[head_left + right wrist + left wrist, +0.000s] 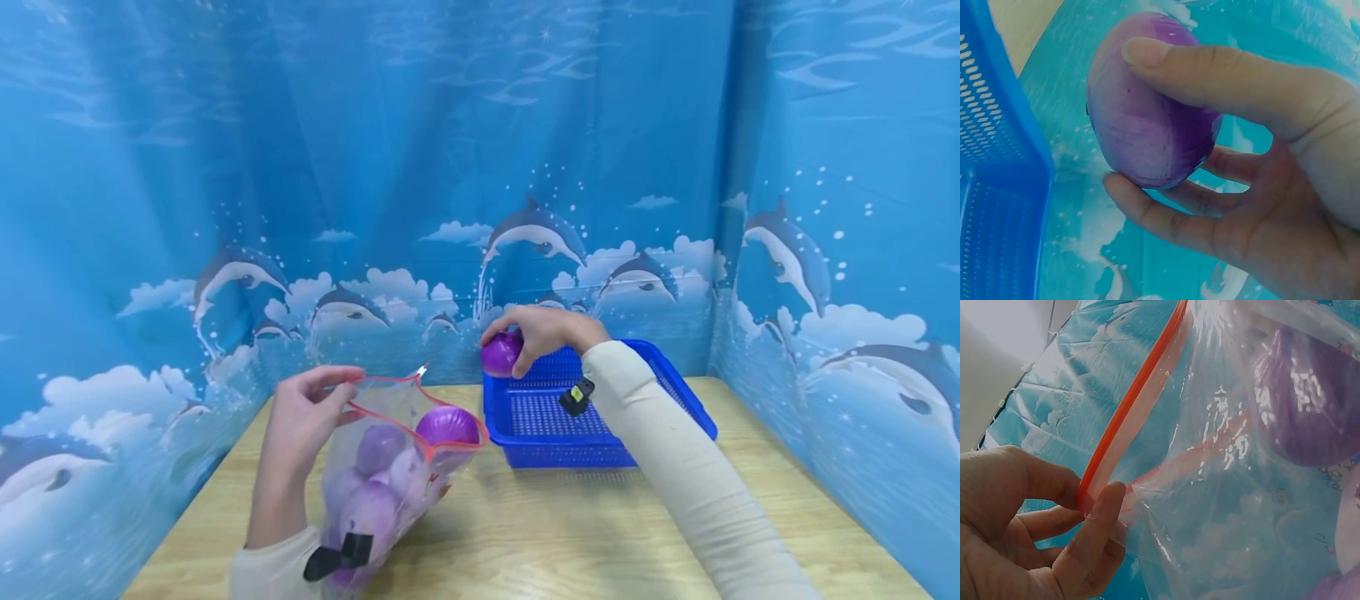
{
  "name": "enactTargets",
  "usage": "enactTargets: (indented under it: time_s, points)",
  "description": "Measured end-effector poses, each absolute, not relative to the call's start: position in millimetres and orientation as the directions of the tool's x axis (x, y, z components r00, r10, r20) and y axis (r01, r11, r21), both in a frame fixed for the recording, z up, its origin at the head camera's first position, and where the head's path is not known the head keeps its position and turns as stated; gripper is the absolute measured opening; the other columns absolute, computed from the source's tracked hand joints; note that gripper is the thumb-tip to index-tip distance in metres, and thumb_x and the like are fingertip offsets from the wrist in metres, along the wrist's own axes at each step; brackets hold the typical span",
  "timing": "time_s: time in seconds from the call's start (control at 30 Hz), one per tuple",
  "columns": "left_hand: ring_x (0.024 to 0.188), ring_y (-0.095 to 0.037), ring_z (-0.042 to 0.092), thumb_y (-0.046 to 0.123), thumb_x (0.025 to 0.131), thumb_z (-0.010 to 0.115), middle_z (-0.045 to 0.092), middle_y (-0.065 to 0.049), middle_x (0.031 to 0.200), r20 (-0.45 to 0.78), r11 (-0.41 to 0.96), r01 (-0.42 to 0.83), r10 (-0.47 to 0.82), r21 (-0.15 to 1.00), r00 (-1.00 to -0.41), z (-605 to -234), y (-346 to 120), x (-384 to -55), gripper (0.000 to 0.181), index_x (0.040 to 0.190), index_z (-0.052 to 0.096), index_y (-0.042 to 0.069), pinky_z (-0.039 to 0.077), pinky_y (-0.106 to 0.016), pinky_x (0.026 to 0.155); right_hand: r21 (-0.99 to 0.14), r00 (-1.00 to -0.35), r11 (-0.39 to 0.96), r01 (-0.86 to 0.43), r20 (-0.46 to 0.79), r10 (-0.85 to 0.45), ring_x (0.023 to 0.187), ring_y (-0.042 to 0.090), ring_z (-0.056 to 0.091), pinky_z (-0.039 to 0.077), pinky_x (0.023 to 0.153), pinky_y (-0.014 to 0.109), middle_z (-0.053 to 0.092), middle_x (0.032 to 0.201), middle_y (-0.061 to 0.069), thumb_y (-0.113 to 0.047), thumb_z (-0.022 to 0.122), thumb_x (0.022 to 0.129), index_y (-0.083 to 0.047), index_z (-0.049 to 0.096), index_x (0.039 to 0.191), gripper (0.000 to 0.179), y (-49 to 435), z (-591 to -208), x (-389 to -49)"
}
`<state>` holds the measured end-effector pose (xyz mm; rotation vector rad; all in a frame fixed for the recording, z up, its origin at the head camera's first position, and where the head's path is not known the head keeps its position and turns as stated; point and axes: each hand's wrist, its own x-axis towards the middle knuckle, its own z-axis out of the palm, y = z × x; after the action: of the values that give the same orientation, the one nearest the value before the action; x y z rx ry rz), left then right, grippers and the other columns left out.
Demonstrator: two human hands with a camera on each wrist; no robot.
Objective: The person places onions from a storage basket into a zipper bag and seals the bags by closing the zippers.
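My left hand point(307, 425) pinches the red-edged mouth of a clear zip bag point(1210, 519) between thumb and fingers. The bag's mouth gapes, and several purple onions point(367, 512) show through the plastic. One darker, glossy onion point(447, 426) sits at the top, by the mouth. In my right hand point(551, 327) is a purple onion point(1141, 106) with fine lengthwise streaks, gripped between the thumb and fingers. That hand is raised over the back left corner of a blue plastic basket point(570, 456), to the right of the bag.
Both the bag and the basket are on a light wood-grain table point(525, 533). A blue curtain point(420, 167) printed with dolphins and clouds encloses the back and both sides. A small black device point(577, 397) is strapped at the right wrist.
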<state>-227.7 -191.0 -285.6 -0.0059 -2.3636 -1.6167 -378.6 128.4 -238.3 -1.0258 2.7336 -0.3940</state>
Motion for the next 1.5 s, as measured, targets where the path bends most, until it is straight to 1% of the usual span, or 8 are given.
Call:
enactTargets:
  time_s: [0.1,0.33,0.63,0.93,1.33,1.5]
  points:
    - [0.118,-0.028,0.067,0.012,0.103,0.055,0.065,-0.020,0.137,0.232,0.372,0.162,-0.152,0.914,-0.961,-285.2,-191.1,-227.7,0.032,0.132,0.067,0.001,0.064,-0.026,0.083,-0.296,-0.730,0.714,-0.634,-0.075,-0.679,0.131,0.034,0.053,0.059,0.099,0.047,0.051,0.148,0.010,-0.016,0.087,0.082,-0.030,0.063,0.141,0.066,122.0,-233.7,-371.1]
    - [0.119,-0.030,0.066,0.012,0.104,0.055,0.064,-0.020,0.138,0.231,0.372,0.162,-0.148,0.914,-0.962,-284.7,-192.0,-227.9,0.033,0.133,0.066,0.001,0.064,-0.026,0.084,-0.272,-0.688,0.673,-0.688,-0.052,-0.724,0.133,0.034,0.049,0.058,0.100,0.047,0.053,0.148,0.010,-0.015,0.086,0.083,-0.026,0.062,0.143,0.065,110.7,-228.8,-359.8]
    - [0.118,-0.030,0.067,0.013,0.104,0.054,0.064,-0.020,0.138,0.226,0.383,0.154,-0.149,0.911,-0.963,-283.8,-190.4,-227.6,0.034,0.133,0.066,0.001,0.064,-0.027,0.084,-0.252,-0.639,0.620,-0.743,-0.008,-0.769,0.130,0.033,0.051,0.059,0.097,0.044,0.056,0.143,0.008,-0.018,0.088,0.081,-0.029,0.064,0.141,0.065,101.4,-224.3,-344.2]
    - [0.115,-0.029,0.068,0.013,0.104,0.055,0.065,-0.021,0.137,0.225,0.380,0.154,-0.148,0.912,-0.963,-284.6,-189.7,-227.4,0.033,0.133,0.066,0.001,0.064,-0.026,0.083,-0.230,-0.632,0.612,-0.757,0.016,-0.775,0.130,0.032,0.048,0.057,0.098,0.046,0.057,0.140,0.005,-0.020,0.087,0.082,-0.032,0.063,0.141,0.065,97.6,-221.9,-332.3]
    - [0.118,-0.031,0.067,0.013,0.104,0.054,0.064,-0.021,0.138,0.211,0.378,0.143,-0.145,0.915,-0.967,-285.9,-189.0,-227.0,0.033,0.133,0.066,0.001,0.064,-0.026,0.084,-0.252,-0.609,0.577,-0.777,0.065,-0.791,0.129,0.032,0.049,0.057,0.099,0.047,0.057,0.137,0.005,-0.019,0.088,0.080,-0.030,0.064,0.140,0.065,96.9,-218.8,-320.2]
    - [0.119,-0.031,0.067,0.014,0.104,0.055,0.064,-0.020,0.138,0.215,0.380,0.147,-0.143,0.913,-0.966,-285.2,-187.8,-226.9,0.033,0.133,0.066,0.001,0.064,-0.026,0.084,-0.224,-0.598,0.570,-0.790,0.079,-0.798,0.130,0.031,0.048,0.053,0.101,0.049,0.057,0.138,0.004,-0.023,0.088,0.080,-0.032,0.064,0.140,0.065,95.2,-217.2,-316.7]
